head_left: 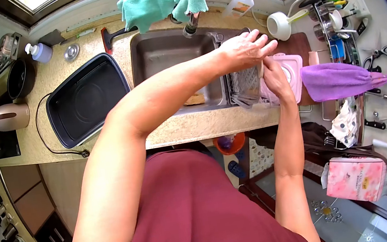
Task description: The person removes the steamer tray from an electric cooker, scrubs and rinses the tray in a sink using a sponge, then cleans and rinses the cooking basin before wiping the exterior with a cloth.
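Observation:
My left hand point(247, 51) reaches across the sink point(169, 44) to its right side, palm down, fingers stretched and slightly apart. Just below it, my right hand point(275, 77) has its fingers curled at a pale edge; what they hold is mostly hidden. Under and beside both hands is a wire dish rack point(244, 86) at the sink's right end. A pink plastic lid or box point(292, 68) lies right behind my right hand. Close to my left fingertips stands a white pot with a green handle point(278, 26).
Left of the sink sits a large black pan point(87, 99) with a cord. Green cloths point(146, 8) hang by the faucet point(191, 26). A purple towel point(340, 80) hangs at the right, near a utensil rack. An orange bucket point(231, 146) is below the counter.

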### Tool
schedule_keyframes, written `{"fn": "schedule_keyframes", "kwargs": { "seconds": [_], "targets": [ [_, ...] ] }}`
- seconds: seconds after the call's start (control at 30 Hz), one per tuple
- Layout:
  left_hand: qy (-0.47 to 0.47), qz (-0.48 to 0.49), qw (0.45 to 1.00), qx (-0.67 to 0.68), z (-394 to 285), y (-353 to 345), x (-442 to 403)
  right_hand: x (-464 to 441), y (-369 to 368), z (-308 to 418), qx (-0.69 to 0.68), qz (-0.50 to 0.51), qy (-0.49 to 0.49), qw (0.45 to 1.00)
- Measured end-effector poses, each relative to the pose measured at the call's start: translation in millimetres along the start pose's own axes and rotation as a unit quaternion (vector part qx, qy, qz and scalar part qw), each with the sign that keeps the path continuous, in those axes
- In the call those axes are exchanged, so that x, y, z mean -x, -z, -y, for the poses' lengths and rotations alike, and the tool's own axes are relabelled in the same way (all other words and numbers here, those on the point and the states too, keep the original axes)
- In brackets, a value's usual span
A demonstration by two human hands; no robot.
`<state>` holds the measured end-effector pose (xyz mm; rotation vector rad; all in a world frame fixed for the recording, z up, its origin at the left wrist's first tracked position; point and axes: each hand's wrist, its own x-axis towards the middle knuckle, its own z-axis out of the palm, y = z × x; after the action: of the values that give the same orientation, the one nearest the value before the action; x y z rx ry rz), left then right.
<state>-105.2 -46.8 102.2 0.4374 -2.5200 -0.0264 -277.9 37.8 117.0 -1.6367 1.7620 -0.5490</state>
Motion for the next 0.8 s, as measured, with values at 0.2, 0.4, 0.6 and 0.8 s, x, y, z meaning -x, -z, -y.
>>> {"fn": "schedule_keyframes", "kwargs": {
  "seconds": [0.2,0.4,0.6,0.8],
  "targets": [
    [0.047,0.074,0.991,0.098,26,-17,6,11,-12,-6,-0.145,-0.075,-0.056,0.985],
    [0.236,-0.101,0.957,0.134,-15,-7,49,27,-26,24,0.044,-0.22,0.055,0.973],
    [0.429,-0.112,0.866,0.232,-65,10,170,61,-66,94,0.02,-0.231,0.165,0.959],
    [0.573,-0.21,0.707,0.358,-46,1,203,-12,-211,17,-0.449,0.084,-0.085,0.885]
  ]
}}
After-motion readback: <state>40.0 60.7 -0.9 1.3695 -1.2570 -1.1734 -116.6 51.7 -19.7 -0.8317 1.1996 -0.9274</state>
